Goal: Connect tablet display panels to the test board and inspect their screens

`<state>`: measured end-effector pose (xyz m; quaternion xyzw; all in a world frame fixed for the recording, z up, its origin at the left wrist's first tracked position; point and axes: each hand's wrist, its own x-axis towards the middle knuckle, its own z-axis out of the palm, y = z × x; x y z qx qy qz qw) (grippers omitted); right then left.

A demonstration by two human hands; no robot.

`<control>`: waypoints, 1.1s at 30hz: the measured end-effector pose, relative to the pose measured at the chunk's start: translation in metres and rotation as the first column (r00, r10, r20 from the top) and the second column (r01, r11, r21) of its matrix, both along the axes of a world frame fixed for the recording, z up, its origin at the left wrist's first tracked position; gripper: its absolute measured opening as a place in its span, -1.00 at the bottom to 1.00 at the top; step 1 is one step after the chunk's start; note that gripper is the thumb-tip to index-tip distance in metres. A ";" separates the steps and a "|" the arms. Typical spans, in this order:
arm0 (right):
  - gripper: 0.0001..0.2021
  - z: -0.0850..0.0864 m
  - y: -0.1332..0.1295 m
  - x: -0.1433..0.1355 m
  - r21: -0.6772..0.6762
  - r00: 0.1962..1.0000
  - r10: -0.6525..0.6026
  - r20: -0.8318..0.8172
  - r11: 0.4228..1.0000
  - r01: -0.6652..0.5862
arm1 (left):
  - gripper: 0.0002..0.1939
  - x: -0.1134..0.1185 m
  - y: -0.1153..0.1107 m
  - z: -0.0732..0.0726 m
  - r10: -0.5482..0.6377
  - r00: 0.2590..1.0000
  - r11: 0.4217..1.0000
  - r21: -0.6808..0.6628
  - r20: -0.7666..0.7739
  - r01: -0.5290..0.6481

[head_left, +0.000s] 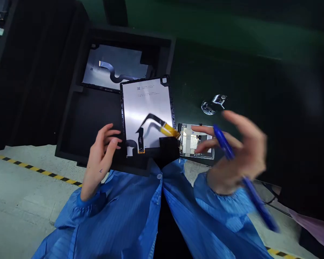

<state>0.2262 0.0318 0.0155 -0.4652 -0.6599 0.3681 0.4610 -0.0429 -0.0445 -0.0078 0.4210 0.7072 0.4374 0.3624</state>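
A screen panel [148, 108] with a silvery back lies tilted across the black foam tray [94, 108]. Its black and yellow flex cable [167, 130] reaches right to a small circuit board assembly [196, 142]. My left hand [101, 158] hovers at the panel's left edge, fingers slightly curled and apart, holding nothing. A blue pen [259, 203] passes through my right hand [241, 151], which is blurred by motion over the board's right side; its index finger and thumb are spread.
Another silvery panel [116, 66] with a curved cable lies in the tray's upper compartment. A shiny metal object [214, 104] sits on the dark green table [259, 86] beyond the board. Black foam [37, 72] stands at the left.
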 end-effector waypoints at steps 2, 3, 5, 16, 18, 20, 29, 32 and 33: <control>-0.60 0.003 -0.009 -0.001 0.093 0.989 -0.072 -0.127 0.992 0.084 | -0.48 0.003 -0.003 -0.011 -0.006 0.995 0.998 -0.062 0.096 0.012; -0.70 0.002 -0.012 -0.006 0.118 0.988 -0.025 -0.154 0.992 0.044 | -0.43 0.008 -0.002 -0.015 0.001 0.990 0.998 -0.070 0.143 0.009; -0.81 -0.002 -0.016 -0.020 0.082 0.972 0.194 -0.130 0.979 -0.185 | -0.35 0.018 0.005 -0.023 0.032 0.972 0.999 -0.032 0.235 -0.025; -0.60 -0.049 -0.003 -0.057 -0.065 0.986 0.157 0.060 0.986 -0.153 | -0.52 0.033 0.021 -0.027 -0.019 0.946 0.995 0.096 0.323 -0.013; -0.61 -0.049 -0.005 -0.058 -0.043 0.984 0.153 0.090 0.988 -0.150 | -0.50 0.033 0.021 -0.025 -0.025 0.946 0.996 0.091 0.323 -0.005; -0.62 -0.051 -0.005 -0.060 0.037 0.982 0.136 0.130 0.989 -0.142 | -0.49 0.034 0.021 -0.023 -0.020 0.947 0.997 0.075 0.321 -0.004; -0.62 -0.056 -0.005 -0.056 0.108 0.999 0.036 0.016 0.993 -0.037 | -0.55 0.035 0.020 -0.023 0.009 0.940 0.999 0.046 0.340 -0.026; -0.79 -0.050 -0.004 -0.043 0.122 0.995 -0.002 -0.103 0.992 0.015 | -0.56 0.035 0.021 -0.024 0.027 0.916 0.999 0.031 0.401 -0.043; -0.92 -0.047 -0.004 -0.038 0.145 0.994 0.064 -0.089 0.988 -0.050 | -0.55 0.035 0.021 -0.024 0.033 0.901 0.999 0.023 0.433 -0.048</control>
